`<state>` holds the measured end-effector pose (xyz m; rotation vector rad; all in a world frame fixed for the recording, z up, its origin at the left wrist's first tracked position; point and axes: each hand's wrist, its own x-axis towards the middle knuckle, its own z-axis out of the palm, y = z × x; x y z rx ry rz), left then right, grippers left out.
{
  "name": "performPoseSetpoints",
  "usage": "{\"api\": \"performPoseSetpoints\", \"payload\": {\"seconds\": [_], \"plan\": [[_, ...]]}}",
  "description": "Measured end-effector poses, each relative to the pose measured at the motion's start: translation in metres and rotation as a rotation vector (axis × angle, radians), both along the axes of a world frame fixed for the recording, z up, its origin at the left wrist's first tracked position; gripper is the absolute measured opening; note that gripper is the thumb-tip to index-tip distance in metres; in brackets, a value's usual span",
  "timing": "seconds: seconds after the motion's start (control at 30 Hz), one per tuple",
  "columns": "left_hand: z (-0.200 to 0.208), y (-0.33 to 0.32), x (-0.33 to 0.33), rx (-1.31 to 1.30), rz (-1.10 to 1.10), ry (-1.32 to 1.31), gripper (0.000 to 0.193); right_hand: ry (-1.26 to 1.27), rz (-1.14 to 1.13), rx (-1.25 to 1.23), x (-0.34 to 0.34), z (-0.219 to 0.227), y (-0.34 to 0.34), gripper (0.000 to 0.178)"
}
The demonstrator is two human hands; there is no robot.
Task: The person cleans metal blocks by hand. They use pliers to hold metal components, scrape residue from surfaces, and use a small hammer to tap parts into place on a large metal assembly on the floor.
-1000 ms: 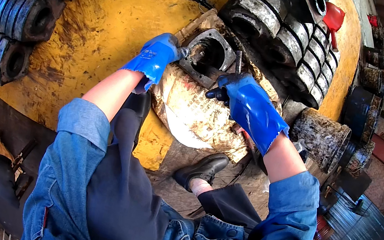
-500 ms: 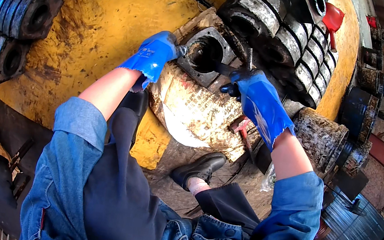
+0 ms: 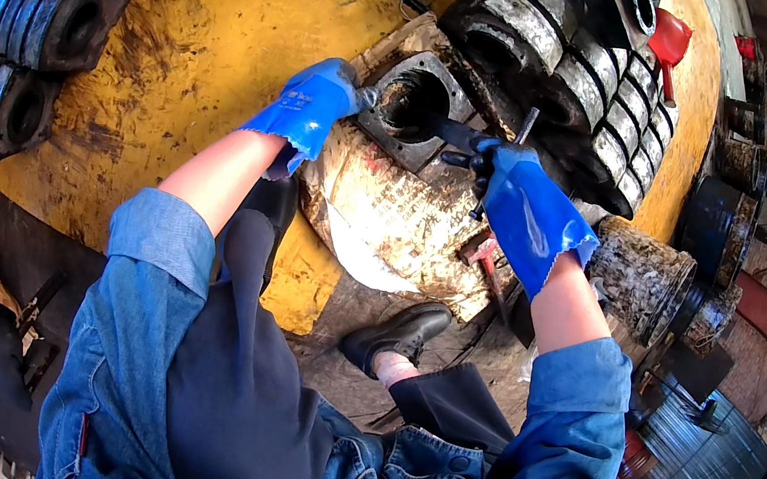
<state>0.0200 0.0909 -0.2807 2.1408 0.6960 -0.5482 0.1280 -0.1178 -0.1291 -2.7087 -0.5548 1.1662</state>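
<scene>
A square dark metal casting with a round bore lies on a crumpled, stained sack. My left hand, in a blue glove with blackened fingertips, grips the casting's left corner. To the right of the bore, my right hand, in a matching glove, is closed around a thin metal rod. One end of the rod sticks up above the fist. A dark finger or tool part reaches from this hand toward the bore's right rim; I cannot tell which. The bore's inside is mostly in shadow.
Stacked castings stand at the far left and far right. A red-headed hammer lies near my right forearm. A grimy bucket is further right, and a red scoop-like thing rests beyond. My shoe is close below the sack.
My right hand has shifted slightly right and down, and the rod in it now leans to the right. My left hand stays at the casting's corner.
</scene>
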Motion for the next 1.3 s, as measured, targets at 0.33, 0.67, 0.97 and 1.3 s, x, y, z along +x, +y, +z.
{"api": "performPoseSetpoints", "payload": {"seconds": [0.33, 0.67, 0.97, 1.3], "plan": [[0.006, 0.005, 0.001, -0.060, -0.043, 0.050, 0.045, 0.022, -0.047, 0.014, 0.009, 0.001, 0.038, 0.020], [-0.012, 0.004, 0.005, 0.005, -0.049, 0.005, 0.045, 0.088, 0.195, 0.033, 0.010, -0.042, 0.040, 0.032], [-0.034, 0.007, 0.006, -0.017, -0.086, -0.002, 0.043, 0.191, 0.664, -0.023, 0.028, -0.013, 0.034, 0.046], [-0.006, 0.003, 0.008, -0.008, -0.072, 0.021, 0.041, -0.270, 0.773, -0.115, 0.045, -0.030, 0.020, 0.024]]}}
